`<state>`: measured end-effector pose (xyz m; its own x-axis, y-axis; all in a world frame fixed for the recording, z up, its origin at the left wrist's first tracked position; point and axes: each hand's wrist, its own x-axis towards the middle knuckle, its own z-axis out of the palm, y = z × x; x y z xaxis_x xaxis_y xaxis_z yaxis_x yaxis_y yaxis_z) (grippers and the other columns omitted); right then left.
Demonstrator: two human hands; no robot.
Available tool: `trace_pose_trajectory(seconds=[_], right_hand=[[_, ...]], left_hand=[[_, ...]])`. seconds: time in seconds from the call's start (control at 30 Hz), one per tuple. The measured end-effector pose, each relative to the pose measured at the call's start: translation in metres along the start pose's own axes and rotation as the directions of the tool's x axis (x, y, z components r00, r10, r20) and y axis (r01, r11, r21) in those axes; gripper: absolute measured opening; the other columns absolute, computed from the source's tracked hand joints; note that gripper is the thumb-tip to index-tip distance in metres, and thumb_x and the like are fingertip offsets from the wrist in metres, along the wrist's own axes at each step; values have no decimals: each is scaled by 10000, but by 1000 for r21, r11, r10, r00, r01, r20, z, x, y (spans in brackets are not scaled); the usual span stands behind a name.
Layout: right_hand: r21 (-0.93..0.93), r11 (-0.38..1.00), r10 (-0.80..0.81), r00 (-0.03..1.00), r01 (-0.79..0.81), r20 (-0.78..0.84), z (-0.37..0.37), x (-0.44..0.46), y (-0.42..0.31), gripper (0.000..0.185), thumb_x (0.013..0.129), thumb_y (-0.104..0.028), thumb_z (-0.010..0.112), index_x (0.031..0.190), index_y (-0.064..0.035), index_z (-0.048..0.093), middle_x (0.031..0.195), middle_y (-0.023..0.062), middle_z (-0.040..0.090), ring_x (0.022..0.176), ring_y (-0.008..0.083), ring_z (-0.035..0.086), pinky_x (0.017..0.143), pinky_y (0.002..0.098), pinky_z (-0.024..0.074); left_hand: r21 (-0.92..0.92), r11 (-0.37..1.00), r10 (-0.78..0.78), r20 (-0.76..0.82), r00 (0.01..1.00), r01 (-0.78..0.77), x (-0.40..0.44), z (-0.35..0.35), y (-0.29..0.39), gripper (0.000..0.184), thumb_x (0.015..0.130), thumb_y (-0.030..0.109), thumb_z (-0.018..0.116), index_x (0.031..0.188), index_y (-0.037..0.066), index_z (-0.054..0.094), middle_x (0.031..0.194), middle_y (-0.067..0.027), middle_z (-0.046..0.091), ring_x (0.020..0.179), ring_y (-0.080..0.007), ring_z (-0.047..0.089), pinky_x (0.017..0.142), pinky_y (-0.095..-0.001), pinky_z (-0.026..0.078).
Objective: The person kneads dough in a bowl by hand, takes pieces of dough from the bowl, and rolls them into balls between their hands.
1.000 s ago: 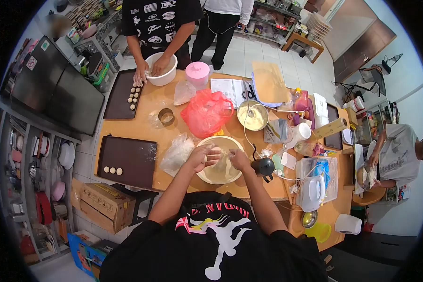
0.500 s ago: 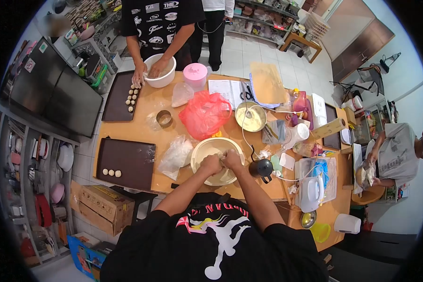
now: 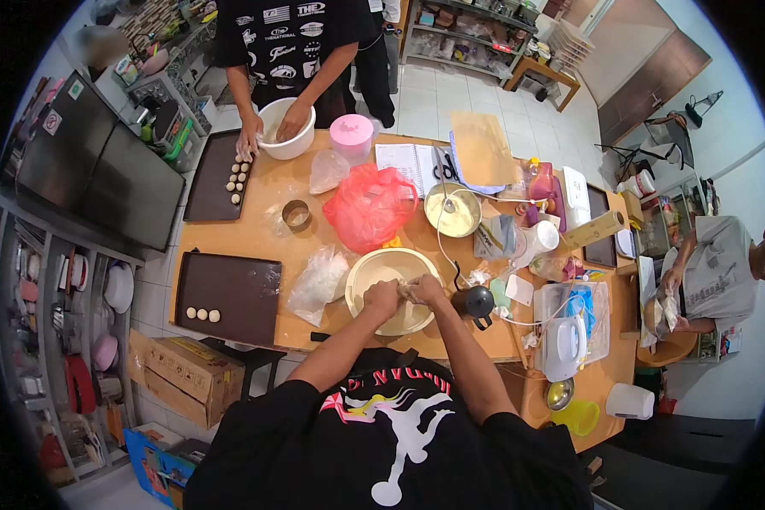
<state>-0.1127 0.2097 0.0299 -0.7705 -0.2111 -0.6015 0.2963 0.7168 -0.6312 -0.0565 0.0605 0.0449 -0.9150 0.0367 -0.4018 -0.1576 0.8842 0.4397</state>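
Over a cream-coloured bowl (image 3: 359, 270) at the table's near edge, both hands are close together. My left hand (image 3: 382, 297) has its fingers curled in, and my right hand (image 3: 422, 291) is closed just beside it. A small pale piece of dough seems to be pinched between them, mostly hidden by the fingers. Left of the bowl lies a clear plastic bag (image 3: 319, 285) with white contents. Three dough balls (image 3: 202, 314) sit on the near brown tray (image 3: 234, 285).
Across the table a co-worker reaches into a white bowl (image 3: 291, 149) beside a second tray (image 3: 206, 200) with several dough balls. A red plastic bag (image 3: 370, 208), a metal bowl of pale filling (image 3: 453, 212) and a black kettle (image 3: 474, 303) surround my bowl. Another person stands at right.
My hands stay over the bowl with only slight finger and wrist movement. The co-worker's hand shifts a little in the white bowl. The whole view moves slightly.
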Motion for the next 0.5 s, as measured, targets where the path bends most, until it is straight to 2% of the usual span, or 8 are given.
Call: trace_pose_trajectory(seconds=[0.07, 0.17, 0.27, 0.37, 0.47, 0.5], right_hand=[[270, 962, 32, 999, -39, 32, 8, 5, 19, 275, 792, -199, 693, 896, 54, 728, 688, 158, 662, 576, 191, 638, 532, 338, 531], [474, 870, 93, 990, -133, 107, -6, -27, -2, 194, 876, -69, 630, 981, 90, 664, 807, 100, 657, 603, 147, 598, 528, 241, 494], [598, 783, 79, 982, -167, 172, 1, -16, 20, 148, 892, -75, 625, 959, 53, 661, 796, 76, 645, 614, 123, 585, 555, 237, 504], [754, 627, 18, 971, -195, 237, 0, -30, 22, 144, 904, -102, 639, 956, 32, 650, 781, 56, 633, 632, 116, 579, 586, 227, 504], [811, 561, -70, 967, -165, 246, -14, -48, 3, 184, 907, -139, 659, 957, 38, 659, 797, 52, 640, 669, 113, 595, 622, 224, 518], [767, 634, -45, 984, -103, 170, -21, -56, -10, 193, 906, -144, 663, 964, 40, 663, 799, 50, 641, 670, 112, 597, 626, 225, 522]], left_hand=[[-13, 1000, -10, 6, 1000, 10, -6, -7, 3, 395, 799, 370, 704, 1108, 137, 626, 983, -167, 688, 939, -364, 669, 781, -483, 540], [-16, 1000, -5, 12, 1000, 6, -6, -5, 2, 416, 803, 336, 706, 1164, 147, 624, 1008, -169, 686, 958, -360, 665, 796, -477, 539], [-11, 1000, -16, 9, 1000, 16, -12, -10, 3, 475, 803, 318, 710, 1239, 165, 603, 1025, -162, 687, 968, -355, 663, 814, -470, 537], [6, 999, -47, 22, 999, 47, -7, -3, 1, 522, 801, 326, 715, 1284, 176, 583, 1036, -155, 688, 970, -346, 664, 821, -468, 537], [-16, 999, -32, 36, 999, 33, -8, -4, -3, 570, 799, 378, 727, 1311, 183, 568, 1056, -165, 683, 996, -341, 659, 842, -458, 533], [-32, 999, -21, 26, 999, 22, -8, -3, -5, 559, 793, 398, 733, 1281, 173, 578, 1061, -168, 680, 999, -343, 657, 841, -463, 532]])
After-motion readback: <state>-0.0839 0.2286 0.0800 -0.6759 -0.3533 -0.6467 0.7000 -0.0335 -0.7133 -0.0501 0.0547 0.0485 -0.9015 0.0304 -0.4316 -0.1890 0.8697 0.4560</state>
